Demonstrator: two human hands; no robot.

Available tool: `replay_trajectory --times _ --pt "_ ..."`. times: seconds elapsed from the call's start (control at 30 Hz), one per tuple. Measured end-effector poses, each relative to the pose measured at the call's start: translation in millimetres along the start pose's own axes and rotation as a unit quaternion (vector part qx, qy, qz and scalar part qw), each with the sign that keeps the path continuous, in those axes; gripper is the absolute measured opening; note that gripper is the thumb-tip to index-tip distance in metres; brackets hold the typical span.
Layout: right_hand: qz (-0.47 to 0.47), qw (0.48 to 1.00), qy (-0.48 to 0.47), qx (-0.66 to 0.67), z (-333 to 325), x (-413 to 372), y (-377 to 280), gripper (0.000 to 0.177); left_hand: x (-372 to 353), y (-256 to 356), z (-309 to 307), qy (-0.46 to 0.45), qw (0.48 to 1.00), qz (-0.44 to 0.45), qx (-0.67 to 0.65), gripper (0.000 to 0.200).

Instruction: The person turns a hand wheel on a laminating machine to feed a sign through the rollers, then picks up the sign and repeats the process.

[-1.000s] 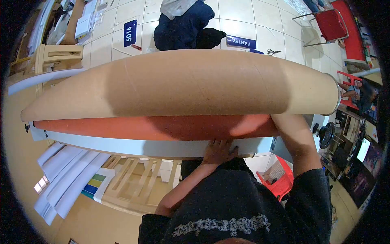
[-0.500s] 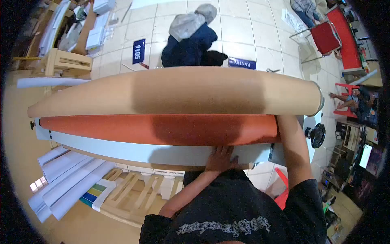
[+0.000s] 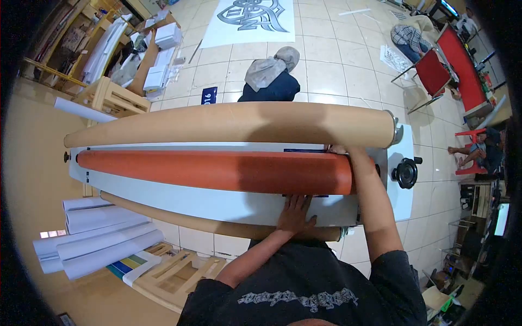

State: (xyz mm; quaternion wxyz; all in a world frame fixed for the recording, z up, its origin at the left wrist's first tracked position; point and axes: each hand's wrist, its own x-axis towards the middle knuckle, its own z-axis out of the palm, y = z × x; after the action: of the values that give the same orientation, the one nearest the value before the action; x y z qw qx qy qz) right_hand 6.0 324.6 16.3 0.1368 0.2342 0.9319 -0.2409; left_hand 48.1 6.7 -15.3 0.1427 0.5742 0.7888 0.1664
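Note:
My left hand (image 3: 296,213) lies open on the white bed (image 3: 179,195) of a wide roller machine. Its fingertips reach the front of the long red roller (image 3: 217,171), where a thin dark blue edge shows beneath them. Over the right end of the roller stretches my other arm. My right hand (image 3: 338,149) is at the far side, beside the end of a dark blue sheet (image 3: 304,150); roller and arm hide most of its fingers. Above the red roller runs a thick brown roll (image 3: 228,122). A black handwheel (image 3: 405,173) sits at the machine's right end.
Another brown roll (image 3: 179,216) runs along the near edge. White paper rolls (image 3: 103,239) lie at the left over a wooden rack (image 3: 174,274). Beyond the machine a person (image 3: 272,81) is low on the tiled floor. A red chair (image 3: 432,73) stands at the right.
The view has tilted up and shifted, so more floor shows beyond the machine. My right hand and the dark blue sheet, hidden earlier, now show behind the red roller. My left hand stays on the bed.

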Motion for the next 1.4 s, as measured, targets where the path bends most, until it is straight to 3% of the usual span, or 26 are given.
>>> replay_trajectory --times 0.2,0.23,0.6,1.13,1.23,1.3,1.37,1.4 --pt "0.039 0.999 -0.013 -0.018 -13.9 -33.8 6.0 0.046 1.0 0.6 -0.1 0.000 1.000 0.014 0.011 0.086" --pt "0.053 0.997 -0.054 -0.034 -22.4 -35.6 -2.1 0.036 -0.9 1.8 -1.0 -0.020 0.999 0.012 0.035 0.088" --pt "0.042 0.987 -0.156 0.016 -6.1 -15.1 21.7 0.039 -6.4 10.1 -5.1 0.030 0.999 0.012 0.037 0.085" --pt "0.115 0.981 -0.154 0.024 2.7 -3.5 35.7 0.047 -38.8 -17.8 3.1 0.043 0.995 -0.004 0.092 0.075" --pt "0.157 0.979 -0.110 0.070 -22.2 -37.1 14.0 0.050 -60.7 -36.4 -6.3 0.085 0.993 -0.006 0.084 0.070" --pt "0.096 0.978 0.174 0.056 -12.9 -74.1 7.9 0.048 -70.7 -41.3 -6.9 0.086 0.994 -0.010 0.072 0.069" --pt "0.093 0.929 0.344 0.104 -31.5 -157.4 -64.7 0.036 -68.0 -43.8 -12.9 0.107 0.993 0.008 0.051 0.064" --pt "0.066 0.908 0.397 0.117 -14.2 -174.3 -68.9 0.029 -64.2 -42.2 -18.0 0.107 0.993 0.011 0.053 0.064"
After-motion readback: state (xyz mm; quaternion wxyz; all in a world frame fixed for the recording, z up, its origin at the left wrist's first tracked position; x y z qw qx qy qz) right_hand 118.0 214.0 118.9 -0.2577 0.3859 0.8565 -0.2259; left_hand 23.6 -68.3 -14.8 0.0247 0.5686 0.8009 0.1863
